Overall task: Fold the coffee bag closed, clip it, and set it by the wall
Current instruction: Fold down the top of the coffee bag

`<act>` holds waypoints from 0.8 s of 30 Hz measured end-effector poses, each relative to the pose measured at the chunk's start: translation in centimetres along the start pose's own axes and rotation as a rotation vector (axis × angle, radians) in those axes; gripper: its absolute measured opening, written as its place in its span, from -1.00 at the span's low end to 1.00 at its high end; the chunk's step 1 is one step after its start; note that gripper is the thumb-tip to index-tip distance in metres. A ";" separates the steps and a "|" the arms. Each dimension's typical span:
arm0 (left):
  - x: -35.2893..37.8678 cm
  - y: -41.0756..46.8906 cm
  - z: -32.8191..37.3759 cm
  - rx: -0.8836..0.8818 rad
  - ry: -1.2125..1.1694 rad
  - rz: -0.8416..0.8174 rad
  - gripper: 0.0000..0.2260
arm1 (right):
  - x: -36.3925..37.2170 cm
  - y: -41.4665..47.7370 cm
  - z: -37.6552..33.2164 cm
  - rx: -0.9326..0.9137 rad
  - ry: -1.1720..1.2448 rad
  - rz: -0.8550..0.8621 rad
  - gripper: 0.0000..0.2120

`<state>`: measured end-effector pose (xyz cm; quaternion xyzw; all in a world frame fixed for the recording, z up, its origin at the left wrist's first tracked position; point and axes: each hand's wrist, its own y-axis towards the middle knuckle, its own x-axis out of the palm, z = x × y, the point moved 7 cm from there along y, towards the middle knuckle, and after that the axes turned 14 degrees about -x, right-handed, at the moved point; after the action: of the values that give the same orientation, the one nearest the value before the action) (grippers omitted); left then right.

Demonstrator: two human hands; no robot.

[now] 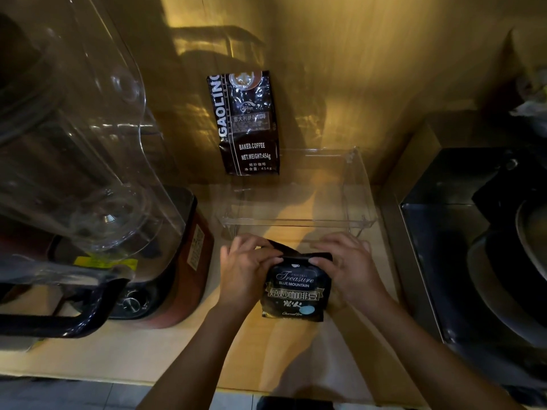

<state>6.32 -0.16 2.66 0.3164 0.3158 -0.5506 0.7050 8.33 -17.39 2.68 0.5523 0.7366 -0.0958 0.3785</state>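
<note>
The coffee bag (296,288) sits on the counter (165,350) between both hands, left hand (247,267) and right hand (350,266) each pinching its folded top.

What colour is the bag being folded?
Black with pale lettering, the Blue Mountain coffee bag, seen in the head view.

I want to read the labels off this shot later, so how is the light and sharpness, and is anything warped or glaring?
Head view: dim, warm yellow light. The print on the small coffee bag between the left hand and right hand reads clearly, as does the tall bag by the wall. Wide-angle bending at the edges; glare on the clear blender jar; the right side is nearly black.
</note>
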 end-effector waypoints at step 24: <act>2.7 1.3 2.5 0.221 0.002 -0.348 -0.89 | 1.6 1.0 -0.3 -0.212 -0.143 -0.195 -0.85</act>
<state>8.32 -3.42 2.15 0.3329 0.3040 -0.6951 0.5600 8.93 -15.64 2.11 0.4269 0.7640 -0.0928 0.4749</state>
